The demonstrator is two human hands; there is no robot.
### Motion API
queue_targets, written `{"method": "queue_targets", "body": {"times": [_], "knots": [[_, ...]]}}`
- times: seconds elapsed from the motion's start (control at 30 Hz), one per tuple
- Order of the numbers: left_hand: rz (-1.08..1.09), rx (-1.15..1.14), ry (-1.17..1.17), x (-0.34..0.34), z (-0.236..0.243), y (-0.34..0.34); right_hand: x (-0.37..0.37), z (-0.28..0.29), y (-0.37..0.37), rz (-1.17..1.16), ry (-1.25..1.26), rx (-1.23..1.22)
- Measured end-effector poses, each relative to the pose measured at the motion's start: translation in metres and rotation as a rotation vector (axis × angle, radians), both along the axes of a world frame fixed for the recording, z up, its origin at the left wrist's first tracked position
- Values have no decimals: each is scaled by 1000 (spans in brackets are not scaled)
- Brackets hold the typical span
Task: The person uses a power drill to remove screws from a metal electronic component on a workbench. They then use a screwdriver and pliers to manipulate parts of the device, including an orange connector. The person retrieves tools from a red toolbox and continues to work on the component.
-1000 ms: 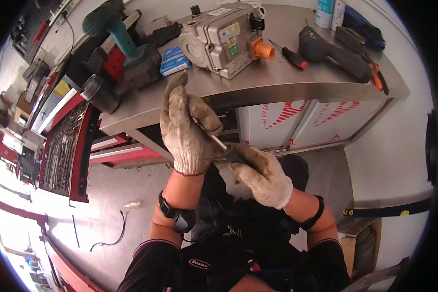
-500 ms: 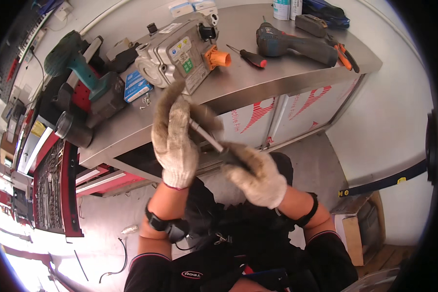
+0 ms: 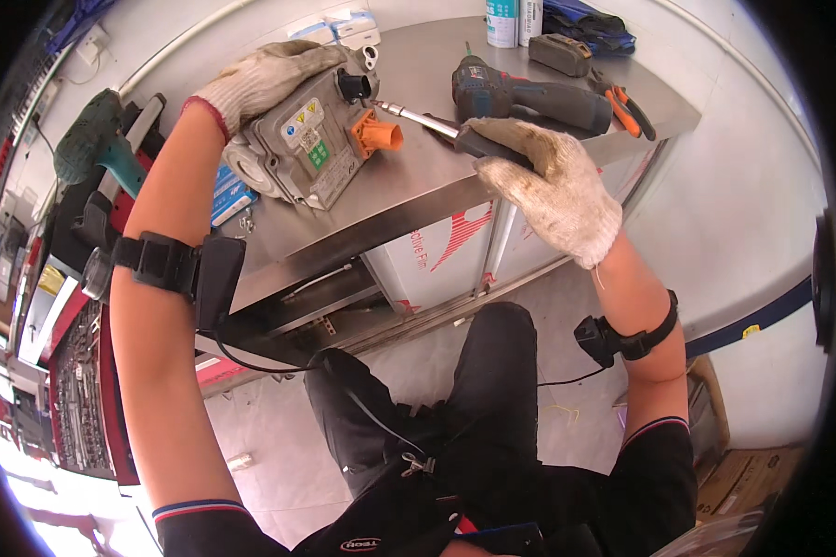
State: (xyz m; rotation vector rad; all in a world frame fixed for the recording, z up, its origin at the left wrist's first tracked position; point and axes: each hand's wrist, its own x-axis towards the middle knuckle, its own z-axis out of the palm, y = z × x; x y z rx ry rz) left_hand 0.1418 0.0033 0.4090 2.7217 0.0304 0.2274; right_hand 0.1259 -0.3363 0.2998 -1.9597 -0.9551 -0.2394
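Note:
A grey cast-metal electric unit (image 3: 293,139) with labels, an orange connector (image 3: 378,136) and a black connector (image 3: 354,86) rests on the steel bench. My gloved left hand (image 3: 274,79) lies over its upper left side, fingers along the far top edge and bearing on the casing; the fingertips are partly hidden. In my gloved right hand (image 3: 557,181) is a screwdriver (image 3: 423,119) with a dark handle and a long metal shaft, pointing left. The shaft's tip is close beside the black connector; whether it touches anything, I cannot tell.
A cordless driver (image 3: 520,93), a battery (image 3: 560,56) and orange-handled pliers (image 3: 630,111) lie on the steel bench (image 3: 418,181) at right. A blue box (image 3: 232,197), small screws (image 3: 247,223) and a green drill (image 3: 93,148) are at left. A tool drawer (image 3: 84,390) stands lower left.
My left hand has gone from in front of the bench onto the metal unit. The right hand has risen rightward with the screwdriver, its tip now beside the unit's connectors.

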Motion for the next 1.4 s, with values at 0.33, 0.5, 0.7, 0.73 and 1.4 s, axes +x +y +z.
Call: {"method": "queue_targets", "body": {"times": [0.33,0.5,0.7,0.73,1.4], "knots": [[16,-11,7,3,-6,2,9,-2,12,105,282,178],[-69,5,9,11,-9,17,11,1,15,39,154,88],[-130,166,-90,5,-7,7,0,7,18,30,273,103],[-80,80,-31,-2,-4,0,-1,8,17,14,252,82],[9,-182,81,5,8,11,26,56,12,49,456,-17]]}}
